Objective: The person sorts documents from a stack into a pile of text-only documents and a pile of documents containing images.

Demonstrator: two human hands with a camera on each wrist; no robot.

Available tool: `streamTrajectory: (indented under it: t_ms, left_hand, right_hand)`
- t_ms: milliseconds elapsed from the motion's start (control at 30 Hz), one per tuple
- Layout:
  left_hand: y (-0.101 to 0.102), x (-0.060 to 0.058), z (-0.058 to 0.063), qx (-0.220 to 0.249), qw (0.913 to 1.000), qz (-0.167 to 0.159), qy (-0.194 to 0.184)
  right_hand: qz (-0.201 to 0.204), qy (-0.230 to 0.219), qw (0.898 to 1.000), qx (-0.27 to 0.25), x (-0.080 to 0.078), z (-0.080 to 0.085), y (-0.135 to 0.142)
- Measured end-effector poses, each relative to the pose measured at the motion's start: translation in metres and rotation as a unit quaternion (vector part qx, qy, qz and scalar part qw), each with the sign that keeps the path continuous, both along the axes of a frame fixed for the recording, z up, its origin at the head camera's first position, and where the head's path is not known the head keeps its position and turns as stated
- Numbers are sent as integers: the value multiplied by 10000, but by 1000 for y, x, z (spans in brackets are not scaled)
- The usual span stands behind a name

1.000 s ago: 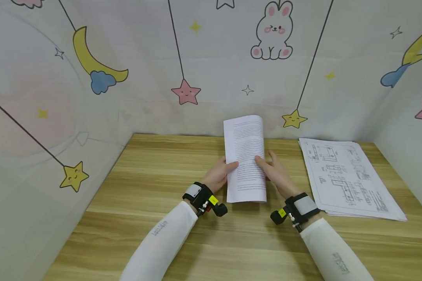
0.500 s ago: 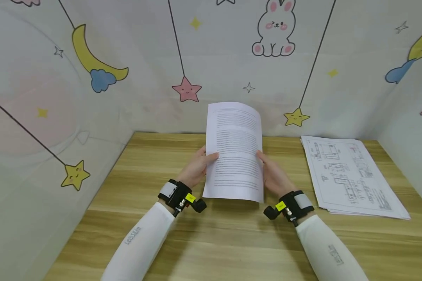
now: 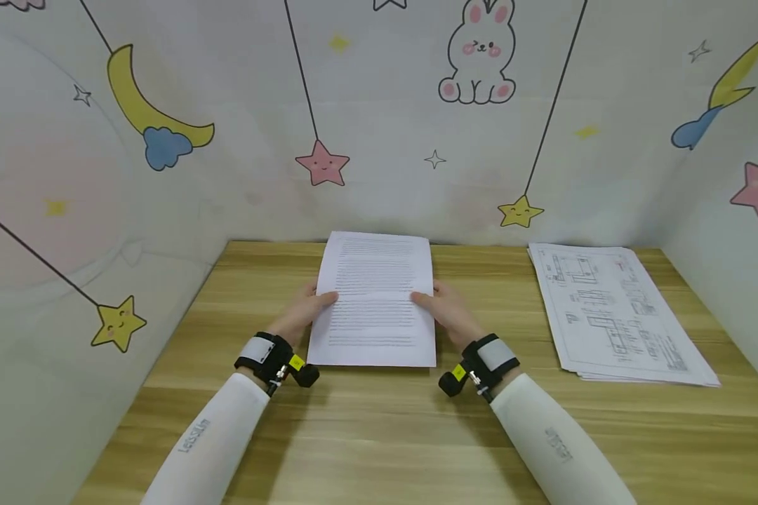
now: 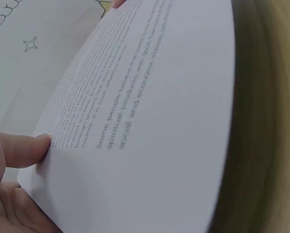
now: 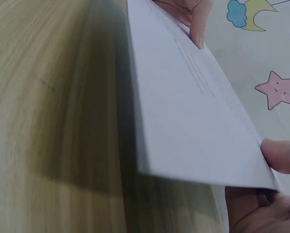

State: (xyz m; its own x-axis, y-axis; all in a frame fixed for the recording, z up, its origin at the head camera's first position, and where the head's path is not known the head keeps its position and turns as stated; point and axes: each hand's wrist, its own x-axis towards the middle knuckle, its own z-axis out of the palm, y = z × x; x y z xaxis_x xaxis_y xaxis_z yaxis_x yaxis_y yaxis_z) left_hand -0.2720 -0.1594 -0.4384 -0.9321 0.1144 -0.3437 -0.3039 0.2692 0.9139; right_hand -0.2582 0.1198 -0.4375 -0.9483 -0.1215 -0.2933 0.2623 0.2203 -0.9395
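Note:
A white sheaf of paper (image 3: 373,301) printed with lines of text is held over the table at its middle, text side up. My left hand (image 3: 303,308) grips its left edge, thumb on top and fingers underneath. At the opposite edge my right hand (image 3: 448,312) pinches the paper the same way. In the left wrist view the thumb (image 4: 26,149) presses on the margin beside the printed lines. From the right wrist, the paper's near edge shows raised off the wood, casting a shadow; the right thumb (image 5: 281,155) lies on top.
Another stack of papers (image 3: 619,315) with technical drawings lies at the right of the wooden table (image 3: 379,435). A white backdrop (image 3: 379,189) with cartoon stars and a rabbit stands behind the table, with side panels at left and right.
The paper has gone from curled and tilted up to flatter and lower, and has shifted left. Both hands have moved left with it and stand farther apart on its edges.

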Motion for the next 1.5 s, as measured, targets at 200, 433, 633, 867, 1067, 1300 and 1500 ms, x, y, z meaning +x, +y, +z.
streamTrajectory:
  t_ms: [200,433,633,867,1067,1300,1500]
  left_hand:
    - [-24,-5,-12,-554,9983,-19,-198]
    - [-45,-9,-14,-857,9959,32,-299]
    - [-57,-10,-15,-1253,9916,-1,-330]
    - [-77,-15,-11,-2305,9728,204,-48]
    - [-79,-10,-2,-3272,9442,304,218]
    - [-77,-2,-1,-4335,8978,291,717]
    - [-73,3,0,-4986,8613,441,877]
  right_hand:
    - [46,-88,9988,470,-7,-9,-25]
    - [366,291,9971,603,-15,-15,-47]
    - [371,497,9939,907,-16,-19,-63]
    - [762,880,9805,1584,-14,-17,-86]
    - [1200,1482,9523,2384,-14,-19,-100]
    - [1377,1444,9457,2564,-9,-12,-104]
    - [1483,1519,9430,2564,-7,-9,-100]
